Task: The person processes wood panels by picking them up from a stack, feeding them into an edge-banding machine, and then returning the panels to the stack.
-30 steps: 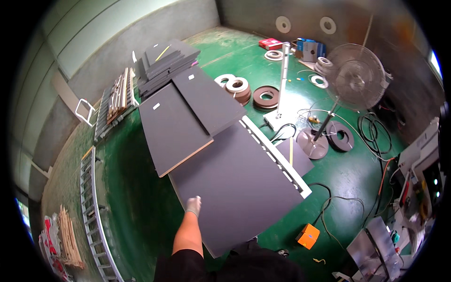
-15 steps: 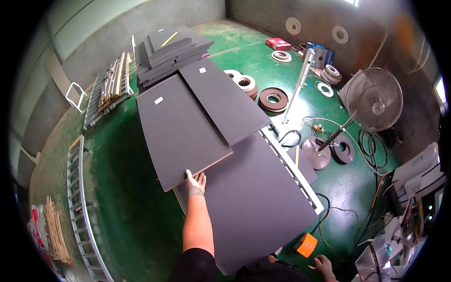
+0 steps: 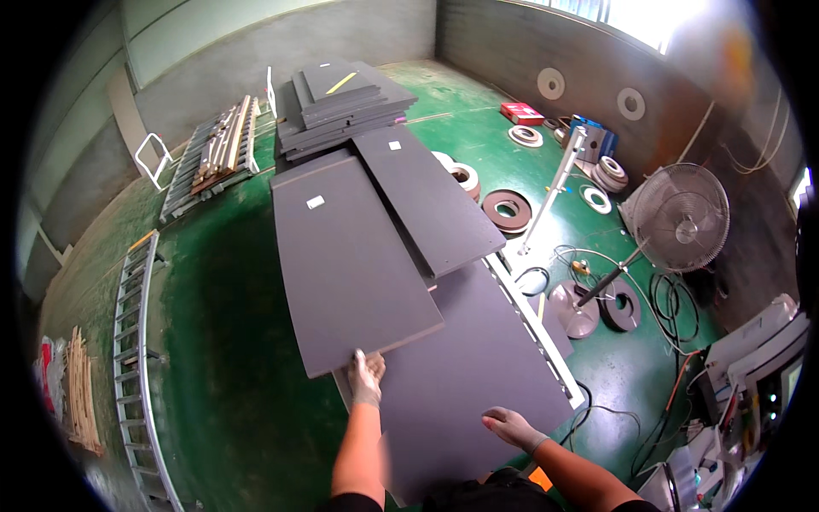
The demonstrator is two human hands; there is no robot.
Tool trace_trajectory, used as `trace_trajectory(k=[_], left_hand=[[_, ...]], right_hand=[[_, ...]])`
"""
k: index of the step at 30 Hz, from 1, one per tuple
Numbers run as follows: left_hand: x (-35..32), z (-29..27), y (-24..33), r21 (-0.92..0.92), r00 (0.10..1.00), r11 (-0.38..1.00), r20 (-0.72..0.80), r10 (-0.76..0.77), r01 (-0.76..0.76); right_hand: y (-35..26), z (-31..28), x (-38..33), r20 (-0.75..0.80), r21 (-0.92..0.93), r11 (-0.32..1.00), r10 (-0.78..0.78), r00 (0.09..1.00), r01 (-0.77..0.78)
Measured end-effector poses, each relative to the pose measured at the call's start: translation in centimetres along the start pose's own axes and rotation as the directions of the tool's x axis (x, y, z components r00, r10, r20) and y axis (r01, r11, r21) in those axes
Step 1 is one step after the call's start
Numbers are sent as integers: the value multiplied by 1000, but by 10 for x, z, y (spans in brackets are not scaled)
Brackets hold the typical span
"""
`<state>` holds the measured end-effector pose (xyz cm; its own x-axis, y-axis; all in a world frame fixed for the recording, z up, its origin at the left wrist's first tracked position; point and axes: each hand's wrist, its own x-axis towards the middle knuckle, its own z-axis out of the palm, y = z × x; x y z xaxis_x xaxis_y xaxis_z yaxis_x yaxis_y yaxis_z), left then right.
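Observation:
My left hand (image 3: 367, 378), in a pale glove, grips the near edge of a dark grey panel (image 3: 358, 264), thumb on top and fingers at the edge. A small white label (image 3: 316, 202) sits on that panel. A second, narrower dark panel (image 3: 435, 205) lies beside it on the right. Both overlap a larger dark board (image 3: 461, 375) nearer to me. Above this board's near right part is my right hand (image 3: 514, 428), also gloved, its fingers stretched loosely to the left with nothing seen in them.
More dark panels (image 3: 341, 107) are stacked behind. A ladder (image 3: 132, 358) lies on the left, with wood strips (image 3: 226, 145) farther back. On the right stand a pedestal fan (image 3: 682, 205), edging rolls (image 3: 507, 211), cables and machinery (image 3: 759, 358). A white rail (image 3: 537, 328) borders the large board.
The gripped panel has shifted nearer to me with my left hand. My right hand has come up from the lower edge to above the large board. The view has tilted upward.

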<state>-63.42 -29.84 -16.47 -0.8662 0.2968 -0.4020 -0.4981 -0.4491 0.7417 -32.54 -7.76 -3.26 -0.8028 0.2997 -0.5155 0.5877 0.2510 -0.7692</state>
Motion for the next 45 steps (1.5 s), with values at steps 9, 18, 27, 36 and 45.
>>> trace_trajectory(k=[9, 18, 27, 36, 45], left_hand=[[-239, -94, -62, -118, 972, 965, -2, -236, 234], [-337, -89, 25, -323, 751, 934, -653, -104, -151], [-324, -89, 79, -19, 590, 947, -786, 184, -322], [-289, -102, 113, 181, 706, 967, -662, 253, -177], [-197, 5, 144, 535, 946, 831, -163, 280, -154]], right_hand=[[-59, 43, 114, -53, 303, 953, 46, 998, -28], [-84, 105, 192, 175, 670, 691, 209, 962, -272], [-119, 133, 97, 326, 651, 672, 173, 929, -353], [-58, 48, -26, 408, 800, 519, -100, 908, -302], [-3, -154, -160, -656, 736, -219, 5, 755, 641]])
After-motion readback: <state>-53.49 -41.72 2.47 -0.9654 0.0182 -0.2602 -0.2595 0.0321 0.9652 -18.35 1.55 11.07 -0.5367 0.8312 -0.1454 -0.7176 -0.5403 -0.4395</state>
